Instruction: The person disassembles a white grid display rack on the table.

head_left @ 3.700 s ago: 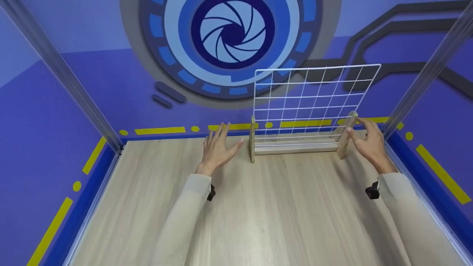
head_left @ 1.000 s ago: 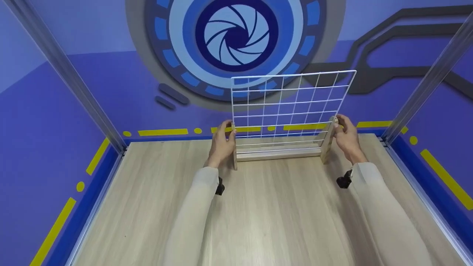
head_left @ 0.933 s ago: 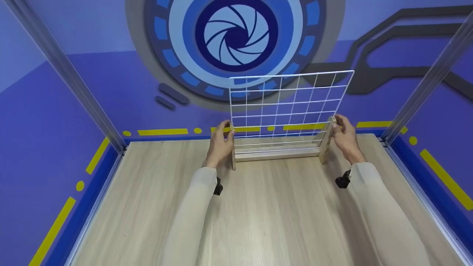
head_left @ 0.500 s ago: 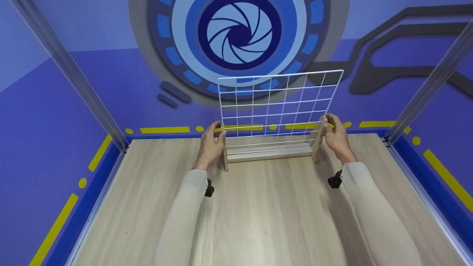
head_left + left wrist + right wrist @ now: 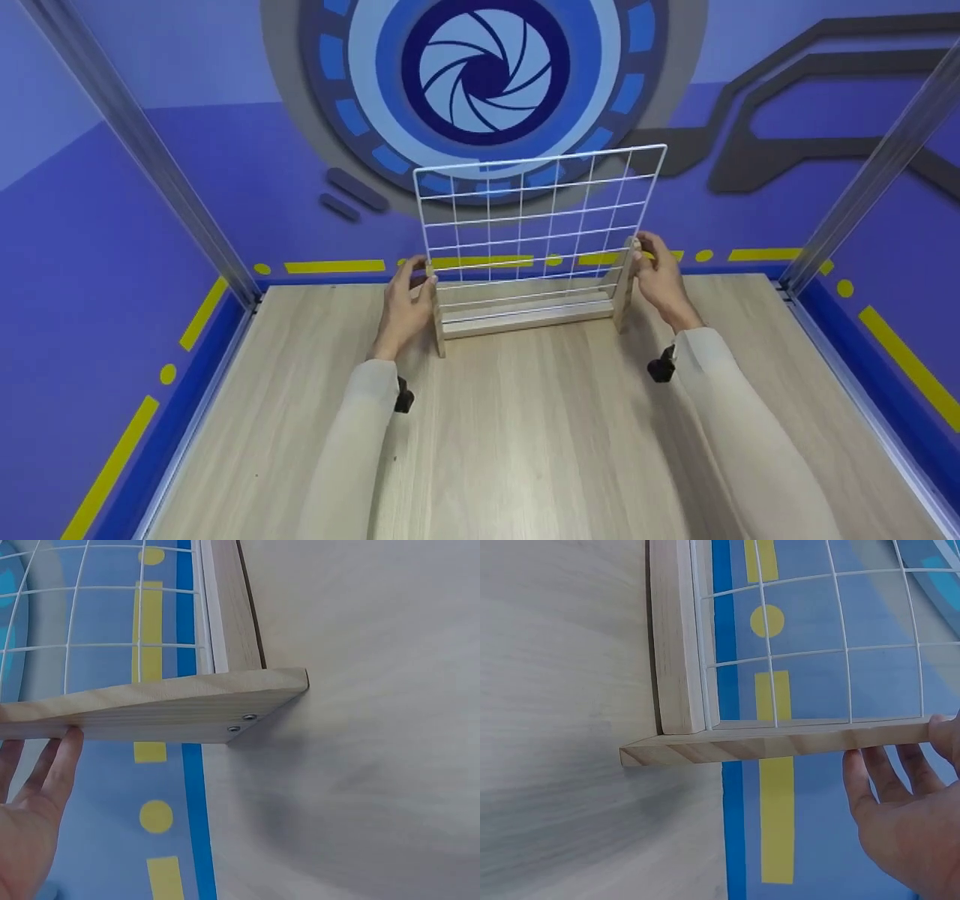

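While the left hand (image 5: 405, 311) and the right hand (image 5: 664, 285) flank it, the wire rack (image 5: 551, 212) stands upright over the rear part of the table (image 5: 487, 420), in front of the back wall (image 5: 202, 172) and apart from it. The rack comprises a white grid, a left side panel (image 5: 438, 326), a right side panel (image 5: 622, 289) and a wooden rail (image 5: 529, 323) that joins the panels along the bottom. The assembly is set at a slight angle, its left end nearer to the person than its right end.

Left grip: narrow, holding the left side panel near its upper end. The thumb lies on the near side; the fingers (image 5: 64, 765) contact the outer face. Two screws (image 5: 250, 717) are visible low on that face. Right grip: narrow, holding the right side panel near its upper end, with the thumb at the edge and the fingertips (image 5: 853, 759) against the outer side. Whether the panel feet touch the table or are slightly raised cannot be determined.

Each forearm is covered by a light sleeve (image 5: 742, 420), and a black device (image 5: 661, 365) is mounted at each wrist. Yellow bars and dots run low along the back wall, below a large circular emblem (image 5: 486, 71). Metal posts (image 5: 142, 150) bound the back wall at left and right.
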